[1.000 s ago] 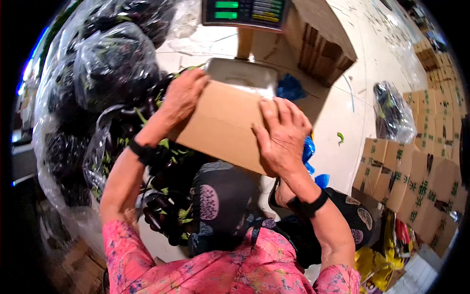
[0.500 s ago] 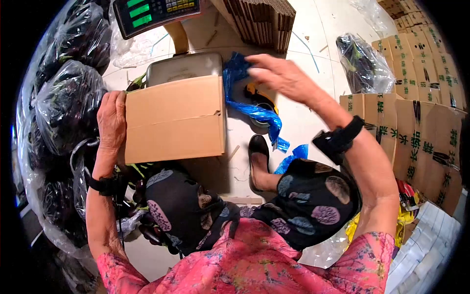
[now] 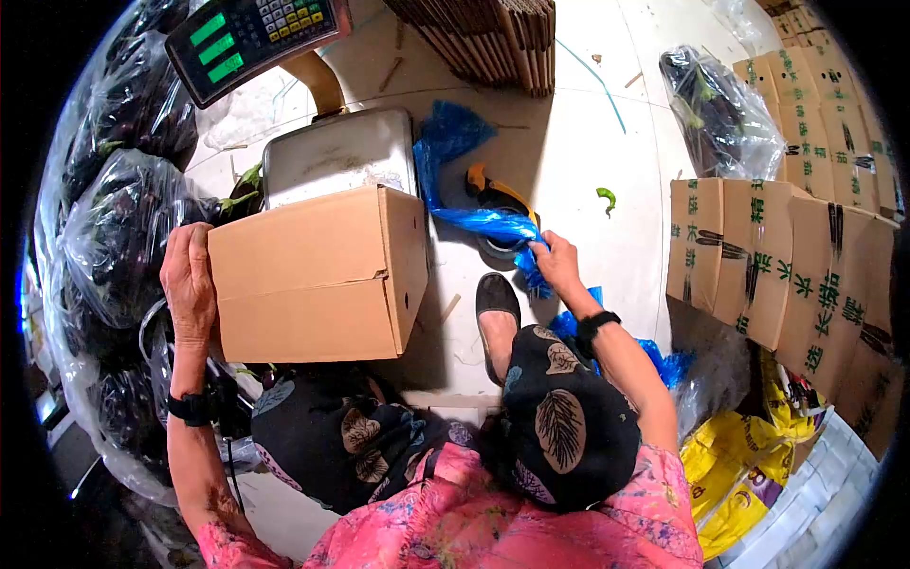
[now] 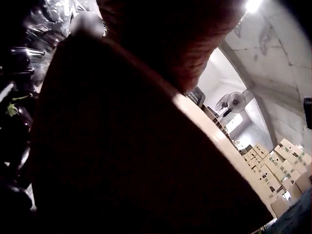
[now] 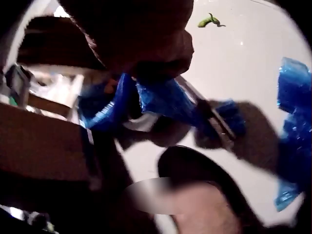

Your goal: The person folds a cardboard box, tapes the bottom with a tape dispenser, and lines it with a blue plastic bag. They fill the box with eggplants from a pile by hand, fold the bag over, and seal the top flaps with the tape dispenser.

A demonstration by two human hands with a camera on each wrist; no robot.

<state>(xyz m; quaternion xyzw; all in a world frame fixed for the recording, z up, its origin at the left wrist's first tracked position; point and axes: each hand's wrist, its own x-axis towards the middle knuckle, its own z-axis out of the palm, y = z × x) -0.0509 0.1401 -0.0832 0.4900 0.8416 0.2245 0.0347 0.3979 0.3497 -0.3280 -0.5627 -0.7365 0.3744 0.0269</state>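
Right hand [image 3: 559,266]: fingers bent, at the near end of the blue strip; whether they are clamped on it cannot be told. Left hand [image 3: 190,289]: laid along the left side of the box, fingers against its far-left corner, closed round nothing visible.

Item 1, cardboard box [image 3: 303,284]. Location: over the near edge and both near corners of the scale pan [image 3: 336,156], reaching past the pan's left edge as seen from above; its underside is hidden. Handling (judged): stiff walls, dry and grippy, edges liable to crush under hard pressure; weight uncertain, contents not visible. Best hold: both palms low on opposite ends, or fingers under the bottom edges. Appearance: plain tan board, top closed, one seam across the middle with a small ragged nick at its right end; two small dark holes in the right end face.

Item 2, blue plastic strip [image 3: 479,221]. Location: floor [image 3: 630,256], from beside the pan's far right corner, along its right edge, slanting away to the right hand, partly over a yellow-and-black tool [image 3: 495,194]. Handling (judged): very light, limp, slippery, likely to stretch or cling. Best hold: a pinch at the gathered near end. Appearance: glossy, bright blue, creased; spread wide at the far end, twisted narrow in the middle.
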